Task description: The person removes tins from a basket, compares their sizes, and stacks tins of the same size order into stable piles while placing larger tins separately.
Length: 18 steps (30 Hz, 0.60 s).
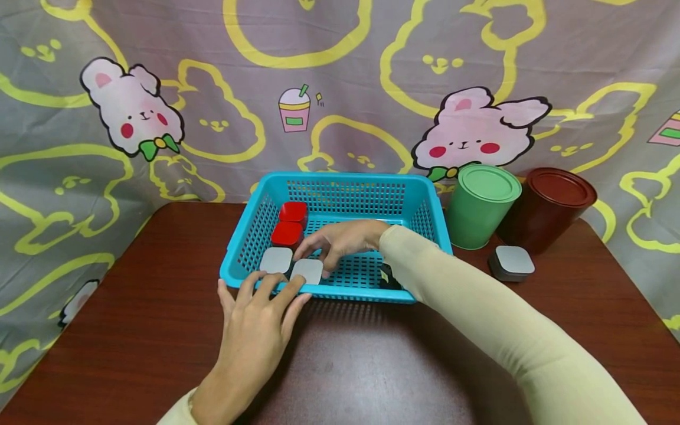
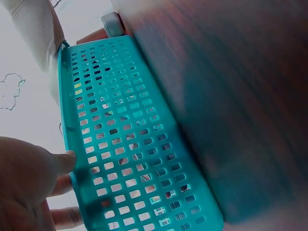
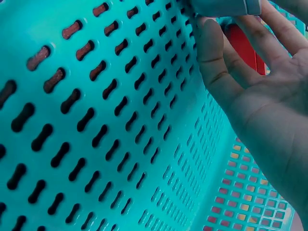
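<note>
A blue plastic basket (image 1: 340, 289) with perforated walls stands on the table. Inside, at its left end, are two red-topped boxes (image 1: 288, 234) and two white-topped boxes, the left one (image 1: 276, 260) beside the front right one (image 1: 307, 271). My right hand (image 1: 345, 241) reaches into the basket and grips the front right white-topped box between thumb and fingers; from the right wrist, the thumb presses the grey side of this box (image 3: 224, 6). My left hand (image 1: 260, 319) holds the basket's front rim, thumb (image 2: 67, 161) outside, with fingertips reaching over beside the white tops.
A black item (image 1: 389, 277) lies in the basket's front right, partly hidden by my right sleeve. Right of the basket stand a green can (image 1: 480, 206), a dark red can (image 1: 552, 209) and a grey box with a white top (image 1: 511, 264). A patterned curtain (image 1: 350, 88) hangs behind.
</note>
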Each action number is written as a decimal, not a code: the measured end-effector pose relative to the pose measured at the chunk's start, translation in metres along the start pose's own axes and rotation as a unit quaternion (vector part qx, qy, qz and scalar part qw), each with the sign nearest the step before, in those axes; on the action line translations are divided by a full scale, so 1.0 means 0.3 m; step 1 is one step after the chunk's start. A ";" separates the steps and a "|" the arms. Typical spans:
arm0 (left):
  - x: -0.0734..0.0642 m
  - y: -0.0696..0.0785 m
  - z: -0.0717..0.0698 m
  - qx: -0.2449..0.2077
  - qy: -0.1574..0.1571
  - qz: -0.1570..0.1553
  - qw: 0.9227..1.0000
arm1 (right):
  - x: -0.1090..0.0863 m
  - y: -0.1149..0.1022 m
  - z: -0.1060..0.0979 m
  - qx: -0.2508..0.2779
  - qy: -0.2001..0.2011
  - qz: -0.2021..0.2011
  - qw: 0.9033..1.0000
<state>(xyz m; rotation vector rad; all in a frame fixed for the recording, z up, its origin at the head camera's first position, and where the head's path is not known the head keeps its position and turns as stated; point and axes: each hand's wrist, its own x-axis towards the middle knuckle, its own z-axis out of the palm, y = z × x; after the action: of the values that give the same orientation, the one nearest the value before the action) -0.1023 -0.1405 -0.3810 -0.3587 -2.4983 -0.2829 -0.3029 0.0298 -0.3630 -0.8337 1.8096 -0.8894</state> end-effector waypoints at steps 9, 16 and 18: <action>-0.002 -0.001 0.000 0.001 0.006 0.003 1.000 | -0.001 0.001 -0.001 0.007 -0.012 0.003 1.000; -0.004 -0.002 -0.001 -0.001 0.005 0.003 1.000 | -0.004 0.001 0.002 0.008 -0.014 0.001 1.000; -0.005 -0.002 0.000 -0.002 0.007 0.004 1.000 | -0.003 0.003 0.003 0.012 -0.016 0.000 1.000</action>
<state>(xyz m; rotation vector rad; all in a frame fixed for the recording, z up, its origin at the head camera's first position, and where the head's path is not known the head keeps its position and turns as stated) -0.1013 -0.1413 -0.3818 -0.3670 -2.4833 -0.2855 -0.3020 0.0308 -0.3636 -0.8290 1.7678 -0.8921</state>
